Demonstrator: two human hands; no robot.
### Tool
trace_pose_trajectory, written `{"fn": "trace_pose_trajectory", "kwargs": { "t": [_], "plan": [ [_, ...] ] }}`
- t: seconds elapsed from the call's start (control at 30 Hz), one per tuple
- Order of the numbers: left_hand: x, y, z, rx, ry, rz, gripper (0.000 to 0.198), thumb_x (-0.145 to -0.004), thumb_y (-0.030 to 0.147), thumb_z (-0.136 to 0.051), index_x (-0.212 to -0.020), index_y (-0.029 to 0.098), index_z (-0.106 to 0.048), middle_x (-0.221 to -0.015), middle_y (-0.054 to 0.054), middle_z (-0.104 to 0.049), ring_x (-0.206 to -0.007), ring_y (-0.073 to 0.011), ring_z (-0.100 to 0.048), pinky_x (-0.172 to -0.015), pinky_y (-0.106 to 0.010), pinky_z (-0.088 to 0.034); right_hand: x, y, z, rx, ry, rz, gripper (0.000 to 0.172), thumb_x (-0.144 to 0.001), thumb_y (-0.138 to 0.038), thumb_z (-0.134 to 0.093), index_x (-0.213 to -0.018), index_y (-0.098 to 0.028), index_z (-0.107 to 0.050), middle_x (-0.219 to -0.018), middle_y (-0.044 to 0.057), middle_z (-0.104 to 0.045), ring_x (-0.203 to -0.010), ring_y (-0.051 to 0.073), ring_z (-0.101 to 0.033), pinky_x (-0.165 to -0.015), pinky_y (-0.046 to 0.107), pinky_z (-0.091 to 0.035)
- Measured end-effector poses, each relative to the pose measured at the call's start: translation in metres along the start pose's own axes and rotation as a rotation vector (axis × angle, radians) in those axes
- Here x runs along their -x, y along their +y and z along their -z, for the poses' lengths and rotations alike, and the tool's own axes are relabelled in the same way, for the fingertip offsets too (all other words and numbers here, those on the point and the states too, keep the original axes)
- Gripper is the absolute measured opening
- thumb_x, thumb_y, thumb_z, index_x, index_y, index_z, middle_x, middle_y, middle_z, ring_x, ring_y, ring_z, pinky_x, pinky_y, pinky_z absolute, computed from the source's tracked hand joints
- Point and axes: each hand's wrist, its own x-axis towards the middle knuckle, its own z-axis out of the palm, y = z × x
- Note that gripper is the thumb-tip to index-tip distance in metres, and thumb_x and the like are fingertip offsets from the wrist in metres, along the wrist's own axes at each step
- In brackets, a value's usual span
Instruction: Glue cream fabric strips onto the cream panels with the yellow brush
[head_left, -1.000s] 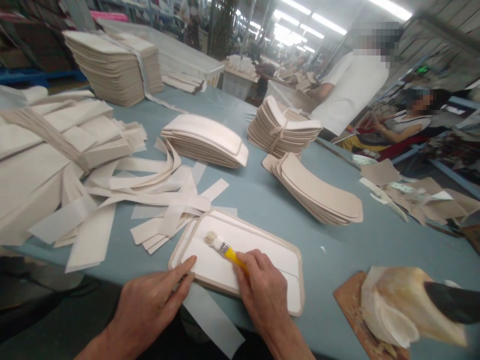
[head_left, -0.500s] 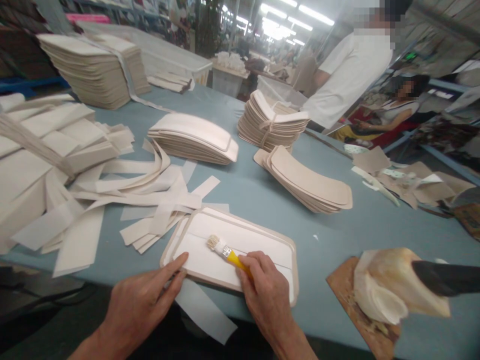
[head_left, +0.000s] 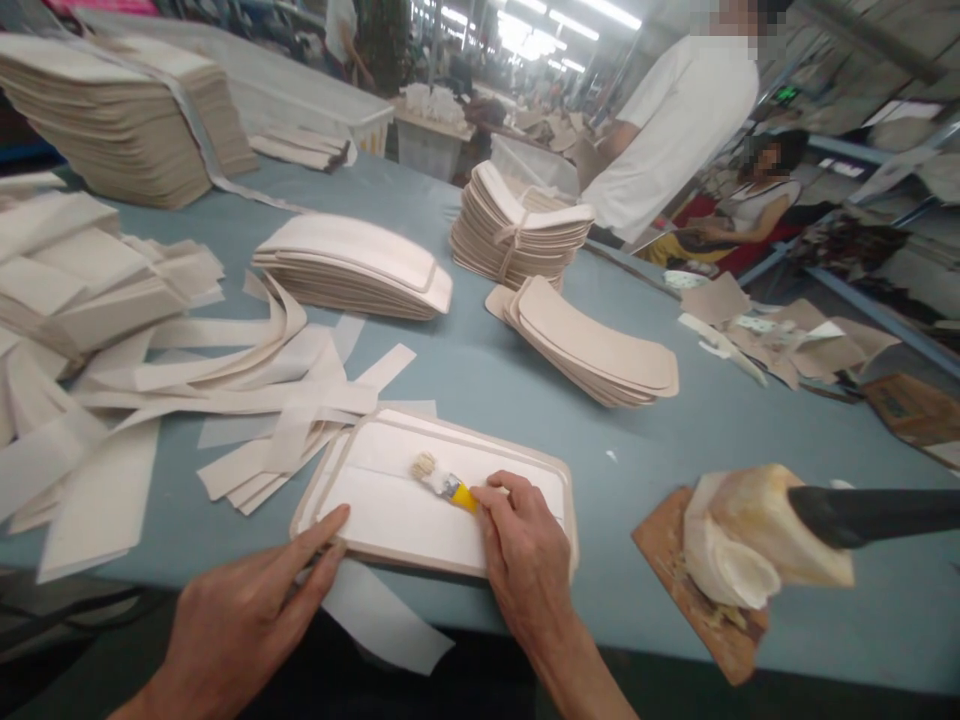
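A flat white panel with a beige rim (head_left: pixel 390 500) lies at the near edge of the blue-grey table (head_left: pixel 487 380). My right hand (head_left: pixel 525 560) is closed round a small yellow-handled brush (head_left: pixel 442 483), whose bristles rest on the panel's middle. My left hand (head_left: pixel 240 620) is open, its fingers stretched out, fingertips pressing on the panel's near left edge. A loose white strip (head_left: pixel 375 620) hangs over the table edge between my hands.
Loose white strips (head_left: pixel 247 400) litter the left. Stacks of curved beige pieces (head_left: pixel 592 345) (head_left: pixel 352 265) (head_left: pixel 517 230) stand behind the panel. A glue-caked pot with a dark handle (head_left: pixel 757 535) sits on a board at right. People in white stand and sit beyond the far right edge.
The brush has slid a little along the panel while my left hand kept holding its edge. The view has shifted, so everything sits lower left in the picture.
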Motion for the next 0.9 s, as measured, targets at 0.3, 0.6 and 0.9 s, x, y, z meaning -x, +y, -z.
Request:
{"fn": "trace_pose_trajectory", "kwargs": {
  "t": [0.3,0.6,0.9],
  "plan": [
    [-0.001,0.0,0.002,-0.002,-0.027,0.0,0.046,-0.112,0.045,-0.038,-0.135,0.022,-0.071,-0.079,-0.001,-0.084,-0.056,-0.0197,-0.076,-0.047,-0.03,-0.051,-0.009,-0.003,0.002,0.098,-0.127,0.041,0.004,-0.104,-0.022,-0.068,-0.107,-0.023,-0.07,-0.099,0.004,-0.073,-0.082,0.021,-0.065,-0.073,0.033,-0.047],
    [0.01,-0.004,0.0,-0.044,-0.12,0.036,0.043,-0.112,0.042,-0.042,-0.141,0.026,-0.069,-0.095,-0.001,-0.086,-0.065,-0.0177,-0.079,-0.057,-0.027,-0.054,-0.013,0.011,0.007,0.017,-0.11,0.229,0.013,-0.11,-0.02,-0.054,-0.108,-0.019,-0.066,-0.094,0.005,-0.071,-0.082,0.02,-0.064,-0.074,0.031,-0.05],
    [0.013,0.0,-0.003,-0.052,-0.177,0.144,0.043,-0.11,0.04,-0.043,-0.143,0.032,-0.069,-0.088,-0.001,-0.085,-0.065,-0.0191,-0.077,-0.062,-0.027,-0.054,-0.004,0.022,0.014,0.177,-0.117,0.25,0.024,-0.114,-0.022,-0.044,-0.107,-0.019,-0.066,-0.091,0.005,-0.07,-0.078,0.02,-0.064,-0.067,0.032,-0.047]
  ]
}}
